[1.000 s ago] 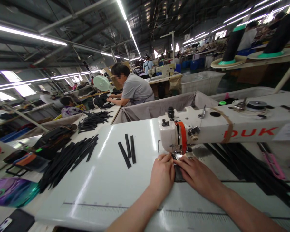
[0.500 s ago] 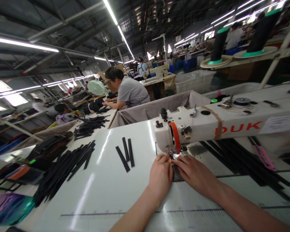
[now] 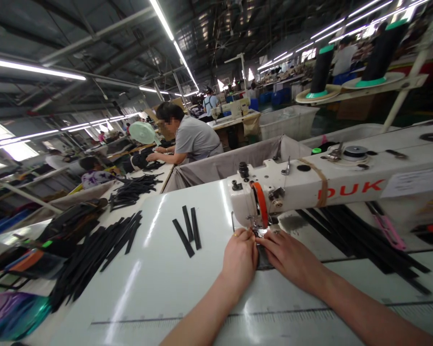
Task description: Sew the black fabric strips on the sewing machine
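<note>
Both hands meet at the needle area of a white sewing machine [image 3: 292,180] with an orange guard [image 3: 261,204]. My left hand [image 3: 240,254] lies just left of the presser foot [image 3: 259,232], its fingers curled and pressed together. From the other side my right hand [image 3: 288,257] reaches in, fingertips bunched close to the foot. Whatever lies under the fingertips is hidden by the hands. To the left on the pale tabletop rest three short black strips [image 3: 188,230]. Under the machine arm lies a bundle of long black strips [image 3: 361,240].
A large pile of black strips [image 3: 94,250] lies at left, near a shiny purple-green bag [image 3: 16,315]. Pink-handled snips [image 3: 389,230] sit at right. Black thread cones [image 3: 322,72] stand above the machine. A co-worker [image 3: 195,134] leans over a table beyond a cloth-lined bin [image 3: 231,166].
My hands stay in nearly the same place at the needle. The view has shifted slightly, and the co-worker's hand has moved a little to the left.
</note>
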Demonstrator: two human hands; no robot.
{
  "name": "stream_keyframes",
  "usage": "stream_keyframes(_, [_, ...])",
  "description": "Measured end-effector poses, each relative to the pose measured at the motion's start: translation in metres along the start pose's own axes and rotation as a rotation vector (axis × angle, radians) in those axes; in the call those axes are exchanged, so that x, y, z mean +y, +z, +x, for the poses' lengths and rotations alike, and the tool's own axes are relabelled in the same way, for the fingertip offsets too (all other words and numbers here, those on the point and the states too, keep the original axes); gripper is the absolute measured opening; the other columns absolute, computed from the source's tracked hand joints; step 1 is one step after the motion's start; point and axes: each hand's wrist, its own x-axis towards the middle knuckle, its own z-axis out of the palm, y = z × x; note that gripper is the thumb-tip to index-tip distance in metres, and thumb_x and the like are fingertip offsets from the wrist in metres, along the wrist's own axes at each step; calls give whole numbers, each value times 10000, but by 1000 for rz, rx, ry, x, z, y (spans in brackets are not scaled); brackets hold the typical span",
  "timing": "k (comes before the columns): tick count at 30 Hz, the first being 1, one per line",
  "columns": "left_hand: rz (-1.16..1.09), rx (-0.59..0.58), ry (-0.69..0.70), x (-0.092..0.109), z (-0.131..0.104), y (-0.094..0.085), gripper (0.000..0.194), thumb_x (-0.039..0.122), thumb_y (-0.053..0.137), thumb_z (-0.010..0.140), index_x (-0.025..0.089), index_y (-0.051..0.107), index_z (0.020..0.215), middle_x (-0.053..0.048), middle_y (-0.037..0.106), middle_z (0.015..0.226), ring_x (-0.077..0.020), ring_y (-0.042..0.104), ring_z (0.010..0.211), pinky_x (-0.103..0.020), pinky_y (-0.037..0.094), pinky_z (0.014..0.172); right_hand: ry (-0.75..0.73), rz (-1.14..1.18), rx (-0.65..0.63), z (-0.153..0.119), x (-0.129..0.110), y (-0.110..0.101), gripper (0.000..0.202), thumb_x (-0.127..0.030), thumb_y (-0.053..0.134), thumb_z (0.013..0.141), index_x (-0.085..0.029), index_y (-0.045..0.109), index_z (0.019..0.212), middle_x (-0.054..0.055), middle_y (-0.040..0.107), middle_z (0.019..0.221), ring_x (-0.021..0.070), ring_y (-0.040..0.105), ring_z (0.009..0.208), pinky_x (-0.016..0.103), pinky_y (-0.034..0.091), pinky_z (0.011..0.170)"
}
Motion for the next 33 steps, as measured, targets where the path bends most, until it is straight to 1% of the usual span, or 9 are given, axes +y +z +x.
stream_keyframes(3, [-62, 25, -31, -5, 0, 0, 213, 74, 490, 881, 165, 673, 822, -77, 688, 922, -228, 593, 915, -375, 524, 869, 7, 11, 10, -2, 2, 2, 273, -81, 536, 877, -178, 627, 1116, 79, 647, 954, 245, 601, 860, 399, 525, 748])
stream_keyframes(7, [-114, 121, -148, -25, 12, 1, 193, 94, 546, 871, 188, 697, 797, -44, 687, 867, -211, 608, 888, -348, 518, 836, 8, 15, 41, -5, 5, 6, 278, -97, 528, 887, -177, 629, 1134, 87, 653, 973, 244, 606, 882, 400, 531, 774])
stream_keyframes(11, [-96, 34, -16, -49, 29, -1, 117, 146, 614, 876, 207, 713, 877, -47, 691, 1012, -234, 584, 1051, -378, 491, 927, 11, 8, 30, -5, 6, 5, 286, -96, 528, 886, -171, 627, 1144, 93, 654, 994, 244, 608, 888, 403, 535, 783])
stream_keyframes(14, [45, 27, -91, -55, 36, -7, 109, 170, 620, 888, 218, 716, 872, -45, 694, 1010, -246, 574, 1076, -414, 468, 968, 7, 13, 17, -4, 5, 5, 278, -95, 530, 885, -153, 631, 1137, 102, 656, 996, 247, 610, 877, 412, 541, 777])
stream_keyframes(18, [169, 51, -234, -38, 28, -11, 249, 144, 538, 919, 178, 698, 731, -75, 666, 814, -250, 610, 900, -419, 505, 878, 10, 41, 33, -5, 5, 4, 278, -102, 525, 887, -166, 640, 1132, 98, 661, 993, 246, 617, 884, 414, 545, 781])
stream_keyframes(22, [31, 19, -238, -8, 1, -6, 280, 169, 506, 938, 181, 696, 732, -54, 634, 843, -175, 616, 723, -307, 530, 712, -65, 136, 24, -6, 4, -2, 297, -134, 567, 874, -219, 645, 1147, 83, 647, 1120, 240, 614, 1000, 414, 534, 866])
stream_keyframes(25, [-104, 39, -172, 1, -17, -4, 197, 143, 542, 917, 197, 716, 842, -53, 658, 973, -195, 628, 854, -339, 535, 788, -114, 219, -3, -7, 3, -7, 275, -125, 574, 873, -239, 668, 1105, 68, 644, 1169, 219, 609, 1066, 379, 523, 920])
stream_keyframes(29, [-190, 69, -118, -3, -26, -3, 172, 114, 588, 894, 201, 725, 952, -67, 667, 1189, -248, 578, 1115, -427, 500, 969, -113, 271, -38, -11, 0, -12, 276, -142, 566, 894, -220, 660, 1142, 82, 648, 1171, 218, 607, 1101, 362, 530, 933])
stream_keyframes(33, [-255, 49, -81, -6, -28, -2, 161, 111, 618, 883, 198, 738, 945, -55, 691, 1185, -238, 577, 1160, -409, 483, 1029, -123, 308, -116, -15, -2, -15, 267, -153, 583, 895, -219, 660, 1142, 91, 643, 1158, 228, 601, 1114, 376, 526, 947])
